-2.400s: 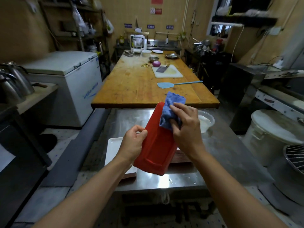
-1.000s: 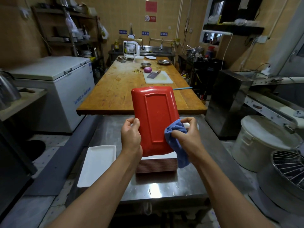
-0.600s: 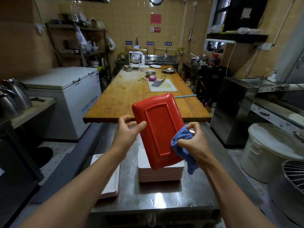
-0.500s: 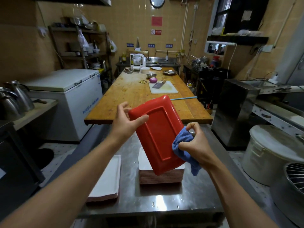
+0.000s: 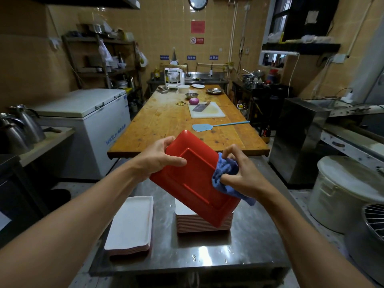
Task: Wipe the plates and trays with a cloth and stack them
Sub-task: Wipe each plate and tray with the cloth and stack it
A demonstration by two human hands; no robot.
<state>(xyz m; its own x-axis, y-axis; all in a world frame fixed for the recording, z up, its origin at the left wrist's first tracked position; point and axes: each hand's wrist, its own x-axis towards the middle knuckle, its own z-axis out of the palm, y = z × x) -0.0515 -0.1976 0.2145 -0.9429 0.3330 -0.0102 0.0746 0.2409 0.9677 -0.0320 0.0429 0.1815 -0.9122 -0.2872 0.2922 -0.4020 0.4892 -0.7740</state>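
A red rectangular tray (image 5: 193, 179) hangs tilted above the steel table (image 5: 245, 250), its underside facing me. My left hand (image 5: 158, 159) grips its upper left edge, thumb on the underside. My right hand (image 5: 241, 173) pinches a blue cloth (image 5: 225, 173) against the tray's right edge. Under the tray stands a tall stack of white trays with red rims (image 5: 202, 224), partly hidden by it. A lower stack of white trays (image 5: 133, 223) lies to the left on the same table.
A long wooden table (image 5: 166, 123) stretches ahead with a cutting board and cleaver (image 5: 205, 110) and a blue swatter (image 5: 216, 126). A white chest freezer (image 5: 87, 121) stands left, a lidded white bucket (image 5: 347, 192) and wire rack (image 5: 374, 223) right.
The tray has turned from upright to a diagonal tilt and my left hand shifted from its lower edge to its upper corner. The cloth hand stays on the right edge.
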